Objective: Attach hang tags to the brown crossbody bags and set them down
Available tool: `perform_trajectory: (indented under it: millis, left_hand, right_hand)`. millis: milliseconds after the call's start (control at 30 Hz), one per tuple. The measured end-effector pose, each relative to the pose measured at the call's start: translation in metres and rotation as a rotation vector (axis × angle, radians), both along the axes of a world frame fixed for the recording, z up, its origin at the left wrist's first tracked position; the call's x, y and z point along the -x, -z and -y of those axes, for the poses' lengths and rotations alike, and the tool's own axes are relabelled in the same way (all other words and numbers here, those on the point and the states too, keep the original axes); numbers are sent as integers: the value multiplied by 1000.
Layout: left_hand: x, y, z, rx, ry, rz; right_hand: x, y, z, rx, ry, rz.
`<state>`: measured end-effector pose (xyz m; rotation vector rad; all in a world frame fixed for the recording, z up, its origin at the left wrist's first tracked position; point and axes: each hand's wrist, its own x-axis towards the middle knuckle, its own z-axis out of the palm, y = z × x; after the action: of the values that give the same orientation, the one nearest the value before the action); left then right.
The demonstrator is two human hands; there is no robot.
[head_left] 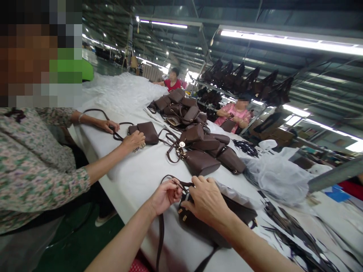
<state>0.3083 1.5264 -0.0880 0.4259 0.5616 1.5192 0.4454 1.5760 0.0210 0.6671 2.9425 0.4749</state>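
Note:
A dark brown handbag (210, 226) lies on the white-covered table in front of me, with gold-coloured fittings on its near left end. My left hand (167, 194) is closed on a thin brown strap (160, 234) at the bag's left end; the strap loops up behind the fingers and hangs down toward the table edge. Curled over the top left end of the bag, my right hand (205, 196) has its fingertips on the strap, close beside my left hand. Part of the bag is hidden beneath the right hand and forearm.
Brown bags (201, 162) are heaped beyond my hands. At the left a person in a floral shirt (42, 170) handles a small brown bag (149, 132). Dark strips (295, 226) and clear plastic (280, 173) lie right. Two people work farther back, near hanging bags (249, 81).

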Motion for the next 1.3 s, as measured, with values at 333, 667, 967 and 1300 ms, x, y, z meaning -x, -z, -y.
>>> perform_trajectory:
  millis: [333,667,967,1300]
  left_hand:
    - [13,-6,1,-21,-72,-362]
    - [18,-2,-3,-132,-82,-907]
    - [23,-5,6,-193,-130,-1253]
    - [17,-18,7,-295,-147,-151]
  right_hand:
    - [11,15,4,-145,92,146]
    - [-25,5,-36,338,-145,-162]
    - [-29,8,-41,576,93,-528]
    - [-26,5,-42,635,86,-597]
